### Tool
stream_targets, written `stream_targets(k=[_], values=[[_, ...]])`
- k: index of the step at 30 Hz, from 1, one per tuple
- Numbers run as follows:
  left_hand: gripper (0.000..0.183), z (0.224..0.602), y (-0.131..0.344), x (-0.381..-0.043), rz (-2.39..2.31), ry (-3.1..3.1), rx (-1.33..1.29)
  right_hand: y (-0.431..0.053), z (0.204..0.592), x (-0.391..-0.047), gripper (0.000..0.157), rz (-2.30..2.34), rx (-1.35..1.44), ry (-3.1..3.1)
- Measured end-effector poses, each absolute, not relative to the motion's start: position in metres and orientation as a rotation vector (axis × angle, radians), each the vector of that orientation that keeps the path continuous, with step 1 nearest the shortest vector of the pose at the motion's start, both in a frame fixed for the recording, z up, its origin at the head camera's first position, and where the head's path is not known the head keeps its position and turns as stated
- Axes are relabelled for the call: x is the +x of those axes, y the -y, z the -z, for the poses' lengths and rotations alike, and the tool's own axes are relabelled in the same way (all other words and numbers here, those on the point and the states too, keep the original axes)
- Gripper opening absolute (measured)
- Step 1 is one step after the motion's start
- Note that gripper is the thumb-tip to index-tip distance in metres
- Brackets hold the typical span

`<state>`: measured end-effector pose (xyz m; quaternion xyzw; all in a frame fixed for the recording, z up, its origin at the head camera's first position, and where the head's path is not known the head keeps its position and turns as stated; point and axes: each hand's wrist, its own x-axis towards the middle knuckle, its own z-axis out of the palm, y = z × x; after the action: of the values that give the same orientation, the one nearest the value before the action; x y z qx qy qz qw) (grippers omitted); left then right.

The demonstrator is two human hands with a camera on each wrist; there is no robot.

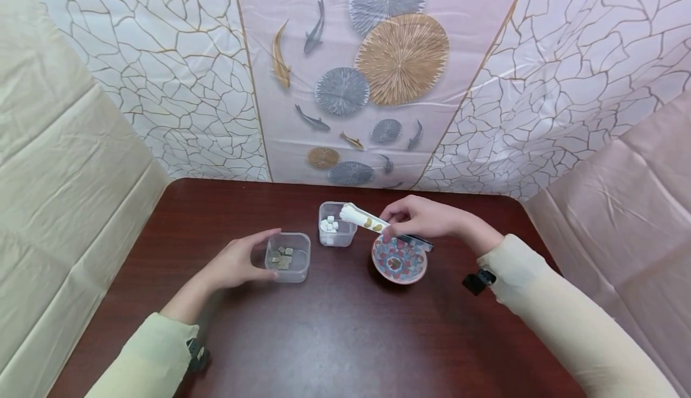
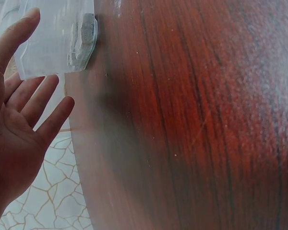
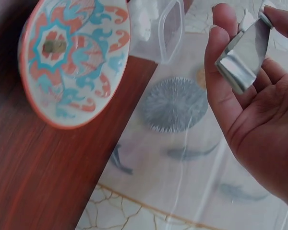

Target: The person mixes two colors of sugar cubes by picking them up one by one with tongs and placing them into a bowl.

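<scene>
My left hand [image 1: 240, 261] holds a clear plastic container [image 1: 294, 275] by its sides, thumb at the near side and fingers at the far side. Several small greenish-brown cubes [image 1: 282, 259] lie in it. My right hand [image 1: 423, 217] pinches a pair of small tongs [image 1: 372, 222], white with gold marks at the tip end and shiny metal [image 3: 242, 62] at the other. The tongs' tip points left and overlaps the right rim of a second clear container [image 1: 337, 241], which has white cubes [image 1: 329, 225] in it. Below my right hand stands a patterned bowl [image 1: 400, 271] with one brown cube [image 3: 55, 46] at its centre.
Everything stands on a dark red-brown wooden table [image 1: 335, 332]. Behind its far edge hangs a cloth backdrop [image 1: 302, 116] with fish and round leaf prints. Pale cloth panels [image 1: 65, 146] rise at both sides.
</scene>
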<state>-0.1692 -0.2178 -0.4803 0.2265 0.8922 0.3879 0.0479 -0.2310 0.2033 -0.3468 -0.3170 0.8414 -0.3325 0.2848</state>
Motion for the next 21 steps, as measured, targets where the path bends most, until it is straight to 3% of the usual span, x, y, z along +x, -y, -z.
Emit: stream_targets(k=[21], values=[[0.095,0.481,0.219,-0.171,-1.181,-2.708,0.674,-0.114,0.348,-0.235,0.004,0.458,-1.164,-2.317]])
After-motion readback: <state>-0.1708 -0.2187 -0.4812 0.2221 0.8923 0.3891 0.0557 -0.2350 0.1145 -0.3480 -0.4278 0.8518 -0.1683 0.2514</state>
